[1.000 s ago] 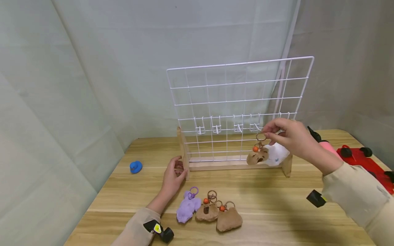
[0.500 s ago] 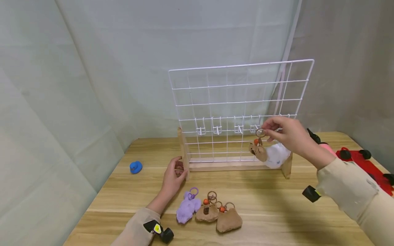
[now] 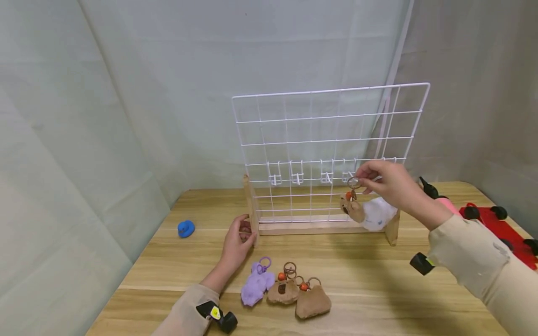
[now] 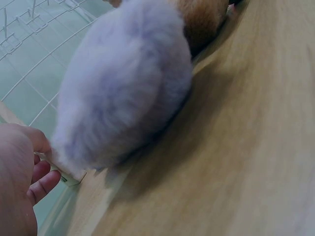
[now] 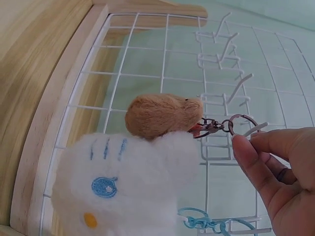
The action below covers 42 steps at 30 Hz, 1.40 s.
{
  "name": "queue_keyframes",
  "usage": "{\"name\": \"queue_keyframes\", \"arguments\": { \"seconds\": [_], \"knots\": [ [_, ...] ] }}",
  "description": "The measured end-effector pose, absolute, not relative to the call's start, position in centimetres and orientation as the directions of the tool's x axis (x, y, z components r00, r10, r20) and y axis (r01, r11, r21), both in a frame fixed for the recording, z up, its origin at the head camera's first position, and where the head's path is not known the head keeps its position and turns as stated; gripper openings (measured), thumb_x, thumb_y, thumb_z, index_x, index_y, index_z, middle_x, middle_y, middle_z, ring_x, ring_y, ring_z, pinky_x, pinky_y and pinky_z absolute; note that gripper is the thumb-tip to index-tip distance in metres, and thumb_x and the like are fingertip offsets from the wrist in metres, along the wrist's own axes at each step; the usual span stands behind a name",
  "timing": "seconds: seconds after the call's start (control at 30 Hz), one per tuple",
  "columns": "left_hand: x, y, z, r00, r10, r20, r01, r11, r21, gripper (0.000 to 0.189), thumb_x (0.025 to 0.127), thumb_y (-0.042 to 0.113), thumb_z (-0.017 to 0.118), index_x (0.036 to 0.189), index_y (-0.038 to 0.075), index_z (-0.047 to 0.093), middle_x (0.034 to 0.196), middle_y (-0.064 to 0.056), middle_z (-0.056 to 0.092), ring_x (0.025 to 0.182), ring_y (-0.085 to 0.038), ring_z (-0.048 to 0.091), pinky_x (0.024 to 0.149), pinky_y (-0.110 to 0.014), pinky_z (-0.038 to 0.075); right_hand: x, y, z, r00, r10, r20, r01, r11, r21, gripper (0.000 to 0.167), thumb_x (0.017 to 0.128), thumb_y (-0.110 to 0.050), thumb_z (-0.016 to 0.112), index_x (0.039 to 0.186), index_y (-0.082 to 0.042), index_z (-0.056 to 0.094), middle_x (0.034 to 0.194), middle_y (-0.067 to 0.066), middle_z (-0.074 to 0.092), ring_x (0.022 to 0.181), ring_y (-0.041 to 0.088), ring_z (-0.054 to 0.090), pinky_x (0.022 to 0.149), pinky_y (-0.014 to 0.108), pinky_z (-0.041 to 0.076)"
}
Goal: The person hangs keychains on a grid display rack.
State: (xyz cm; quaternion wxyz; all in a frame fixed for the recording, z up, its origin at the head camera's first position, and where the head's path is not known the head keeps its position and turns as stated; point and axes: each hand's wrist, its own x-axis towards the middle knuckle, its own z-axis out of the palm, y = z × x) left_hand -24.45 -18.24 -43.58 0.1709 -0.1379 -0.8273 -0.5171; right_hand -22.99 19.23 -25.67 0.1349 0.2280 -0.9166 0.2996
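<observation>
In the head view my right hand (image 3: 388, 182) pinches the ring of a small brown plush keychain (image 3: 354, 209) with an orange bead. In the right wrist view the metal ring (image 5: 241, 116) is right at the tip of a white hook (image 5: 257, 128), overlapping it. A white plush keychain (image 5: 118, 182) with a blue ring hangs beside it, at the rack's right end. My left hand (image 3: 236, 242) holds the left wooden upright (image 3: 251, 210) of the white wire rack (image 3: 319, 228) low down, its fingers curled at the post.
Several keychains lie in front of the rack: a purple plush (image 3: 255, 285), a brown plush (image 3: 283, 293) and another brown plush (image 3: 313, 302). Three more hooks (image 3: 297, 177) line the grid. A blue toy duck (image 3: 186, 228) sits left; a red object with black knobs (image 3: 504, 228) lies right.
The brown plush keychain has turned and its ring has risen slightly toward the hook, my right hand moving a little left. My left hand stays at the upright.
</observation>
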Motion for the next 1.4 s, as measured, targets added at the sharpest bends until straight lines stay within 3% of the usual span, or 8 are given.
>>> {"name": "queue_keyframes", "arguments": {
  "seconds": [0.47,0.9,1.1,1.4],
  "knots": [
    [-24.5,-18.1,-43.7,-0.884,0.061,0.463,0.444,0.414,0.795,0.052,0.082,-0.010,0.065,0.129,-0.008,0.044,0.104,-0.024,0.058,0.088,-0.027,0.058,0.070,-0.020,0.056,-23.2,19.0,-26.0,-0.862,-0.311,0.401,-0.476,0.770,-0.424,0.012,0.089,-0.002,0.063,0.101,-0.001,0.065,0.095,0.015,0.070,0.088,0.027,0.066,0.074,0.036,0.060],
    [-24.4,-18.2,-43.7,-0.890,0.053,0.452,0.431,0.419,0.799,0.052,0.080,-0.010,0.065,0.128,-0.008,0.045,0.102,-0.024,0.058,0.086,-0.029,0.059,0.070,-0.018,0.055,-23.0,19.1,-25.8,-0.865,-0.304,0.400,-0.474,0.758,-0.449,0.014,0.091,-0.004,0.062,0.103,-0.001,0.066,0.096,0.013,0.069,0.089,0.025,0.065,0.077,0.039,0.059],
    [-24.4,-18.1,-43.5,-0.892,0.058,0.448,0.429,0.419,0.800,0.052,0.081,-0.011,0.065,0.128,-0.008,0.045,0.103,-0.024,0.058,0.087,-0.029,0.059,0.071,-0.020,0.056,-22.5,19.4,-25.5,-0.867,-0.293,0.403,-0.469,0.751,-0.464,0.015,0.091,-0.009,0.063,0.104,-0.003,0.066,0.095,0.011,0.068,0.086,0.022,0.064,0.070,0.026,0.058],
    [-23.3,-17.5,-41.8,-0.904,0.046,0.425,0.401,0.439,0.804,0.050,0.080,-0.015,0.062,0.127,-0.013,0.043,0.104,-0.029,0.058,0.088,-0.036,0.059,0.073,-0.026,0.057,-21.4,19.6,-25.0,-0.845,-0.252,0.471,-0.490,0.717,-0.495,0.016,0.091,-0.011,0.065,0.106,-0.005,0.065,0.094,0.010,0.068,0.078,-0.004,0.055,0.066,0.010,0.050]
  ]
}}
